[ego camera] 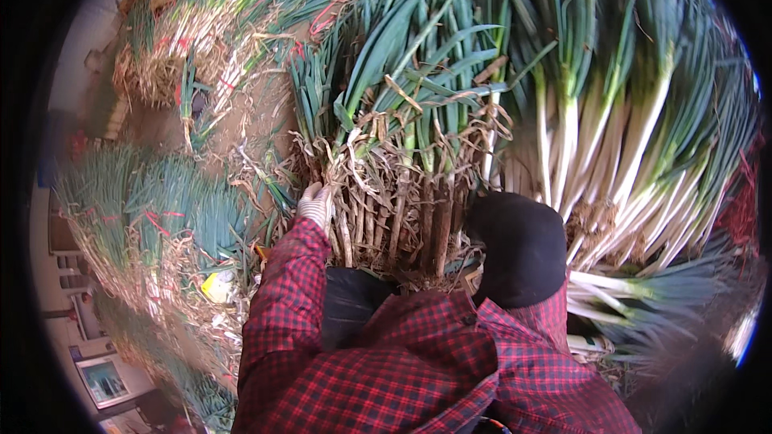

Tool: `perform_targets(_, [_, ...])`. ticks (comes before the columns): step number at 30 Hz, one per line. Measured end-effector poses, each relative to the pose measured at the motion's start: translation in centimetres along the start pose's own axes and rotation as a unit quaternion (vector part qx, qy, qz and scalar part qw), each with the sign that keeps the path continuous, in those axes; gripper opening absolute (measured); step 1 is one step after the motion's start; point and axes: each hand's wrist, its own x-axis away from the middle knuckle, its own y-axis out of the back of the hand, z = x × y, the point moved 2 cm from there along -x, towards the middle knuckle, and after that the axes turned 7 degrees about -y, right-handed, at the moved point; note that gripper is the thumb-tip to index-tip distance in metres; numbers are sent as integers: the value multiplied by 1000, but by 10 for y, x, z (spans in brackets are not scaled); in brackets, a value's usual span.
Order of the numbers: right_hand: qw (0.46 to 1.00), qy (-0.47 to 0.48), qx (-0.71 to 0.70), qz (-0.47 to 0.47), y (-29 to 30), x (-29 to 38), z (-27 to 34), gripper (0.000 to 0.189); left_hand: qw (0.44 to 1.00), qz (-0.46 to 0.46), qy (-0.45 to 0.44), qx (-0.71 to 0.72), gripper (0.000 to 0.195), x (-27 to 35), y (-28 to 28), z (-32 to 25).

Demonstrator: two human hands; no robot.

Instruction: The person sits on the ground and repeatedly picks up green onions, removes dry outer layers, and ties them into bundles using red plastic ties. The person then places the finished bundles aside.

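Observation:
My left hand (pixel 315 205), in a pale striped glove, is closed around the lower part of a long green onion (pixel 350 150). Dry, papery leaves hang about that stalk, and its green top leans up and to the right. Right beside the hand stand many unpeeled long green onions (pixel 395 217), brown and dry at their lower stalks. My right hand is out of view. A rounded black shape (pixel 522 247) covers the area beside my right sleeve; I cannot tell what it is.
Cleaner long green onions with white stalks (pixel 627 138) are heaped at the right. More lie crosswise below them (pixel 609 298). Tied bundles (pixel 175 223) fill the left, with others at the upper left (pixel 211 30). A yellow and white wrapper (pixel 218 285) lies among scraps.

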Motion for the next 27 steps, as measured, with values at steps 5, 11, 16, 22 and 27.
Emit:
perform_targets(5, [994, 81, -57, -44, 16, 55, 97, 25, 937, -78, 4, -340, 92, -99, -30, 48])
perform_targets(11, [863, 504, -33, -10, -68, 178, 275, 31, 962, 93, -85, -241, 71, -130, -32, 25])
perform_targets(16, [803, 581, 27, 133, -223, 328, 387, 38, 933, -12, -311, -180, 56, -54, 58, -65])
perform_targets(22, [696, 497, 233, 464, -429, 486, 345, 72, 834, -128, -467, -263, 59, 110, 161, -134])
perform_targets(27, [620, 413, 126, 655, -515, 554, 261, 57, 805, -57, -459, -370, 73, 191, 180, -134])
